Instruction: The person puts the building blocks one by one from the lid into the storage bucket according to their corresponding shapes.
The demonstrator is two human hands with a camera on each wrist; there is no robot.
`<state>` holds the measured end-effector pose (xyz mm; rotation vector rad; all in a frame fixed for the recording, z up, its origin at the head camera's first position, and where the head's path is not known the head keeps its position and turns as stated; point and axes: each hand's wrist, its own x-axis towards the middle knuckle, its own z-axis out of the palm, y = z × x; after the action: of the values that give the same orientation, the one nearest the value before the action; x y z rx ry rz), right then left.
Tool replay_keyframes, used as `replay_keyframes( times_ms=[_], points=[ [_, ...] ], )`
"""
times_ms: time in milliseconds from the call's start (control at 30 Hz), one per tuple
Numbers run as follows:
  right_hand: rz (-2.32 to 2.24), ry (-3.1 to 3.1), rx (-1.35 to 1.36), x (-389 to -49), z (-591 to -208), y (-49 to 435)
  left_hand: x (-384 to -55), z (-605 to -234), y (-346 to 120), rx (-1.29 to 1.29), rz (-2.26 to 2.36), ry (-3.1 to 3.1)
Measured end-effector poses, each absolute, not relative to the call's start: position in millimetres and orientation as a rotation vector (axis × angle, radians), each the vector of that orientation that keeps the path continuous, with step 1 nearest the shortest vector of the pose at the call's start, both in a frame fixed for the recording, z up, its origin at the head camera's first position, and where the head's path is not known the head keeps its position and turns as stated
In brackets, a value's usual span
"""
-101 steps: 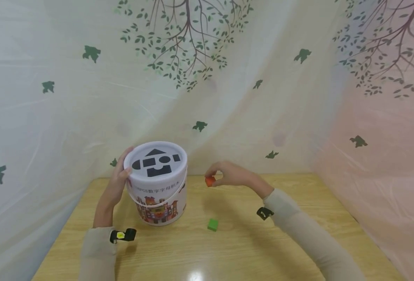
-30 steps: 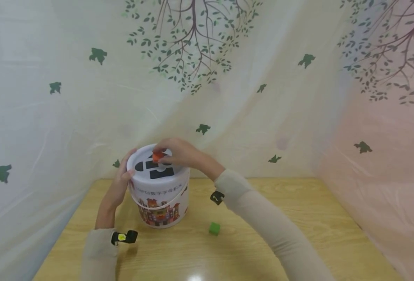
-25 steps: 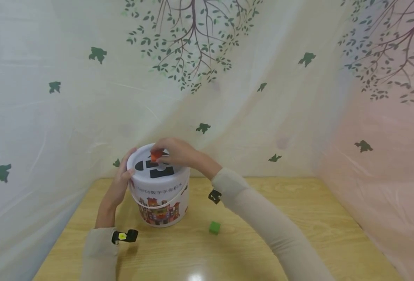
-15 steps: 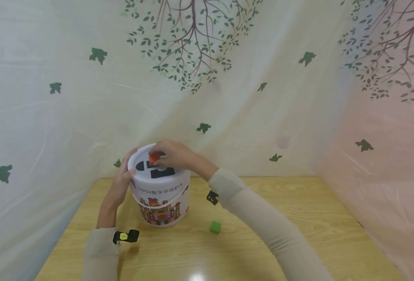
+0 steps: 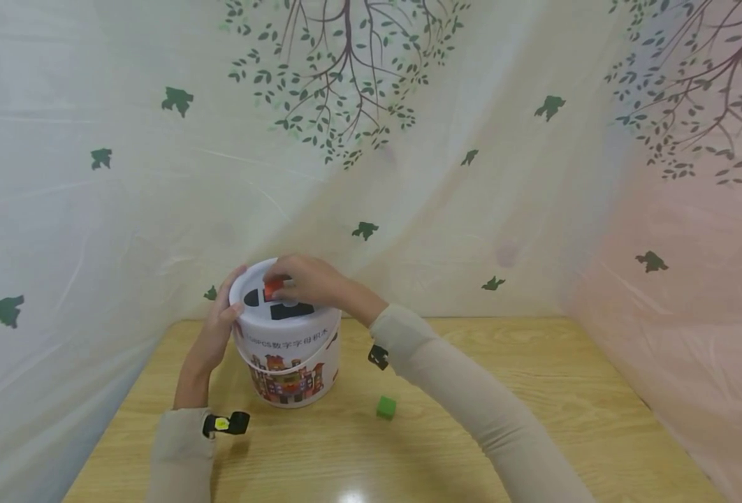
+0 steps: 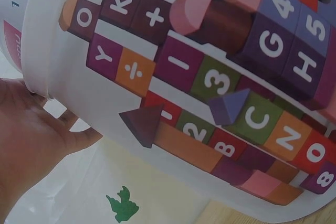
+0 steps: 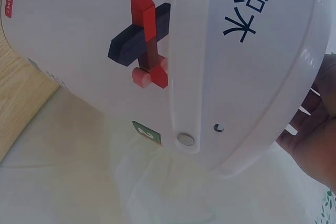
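A white block bucket (image 5: 289,353) stands on the table, its lid (image 5: 265,271) cut with dark shaped holes. My left hand (image 5: 216,325) holds the bucket's left side at the lid's rim, thumb toward the front. Between the thumb and fingers of my right hand (image 5: 313,281) is an orange-red block (image 5: 272,288), at the rectangular hole in the lid. Whether part of it sits inside the hole I cannot tell. The fingers cover several other holes. In the right wrist view the bucket's wall (image 7: 94,51) fills most of the picture, and the block is out of sight.
A green block (image 5: 386,407) lies on the wooden table (image 5: 503,391), right of the bucket. The bucket's white handle (image 5: 295,365) hangs down in front. A printed cloth (image 5: 409,209) hangs behind the table and along its sides.
My right hand has carried the orange-red block from beside the bucket to above the lid. Over the last second it has shifted slightly left and down to the rectangular hole. My left hand stays put.
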<state>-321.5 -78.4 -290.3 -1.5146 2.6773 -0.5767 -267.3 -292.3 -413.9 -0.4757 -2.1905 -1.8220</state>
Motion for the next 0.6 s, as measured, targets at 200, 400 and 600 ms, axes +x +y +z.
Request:
replay_keyframes(
  times_ms=[200,400,600],
  points=[
    [-0.582,2.674,-1.516,-322.0,-292.2,-78.8,-267.0,-414.3,-291.7,-0.466,-1.816,-2.193],
    [-0.568,2.675,-1.508,-323.1,-294.9,-79.9,-266.9,-413.9,-291.2,-0.455,-1.815,-2.193],
    [-0.59,2.676,-1.468,-323.7,-296.1,-80.4,-267.6,-414.0,-291.7,-0.454,-1.81,-2.194]
  ],
)
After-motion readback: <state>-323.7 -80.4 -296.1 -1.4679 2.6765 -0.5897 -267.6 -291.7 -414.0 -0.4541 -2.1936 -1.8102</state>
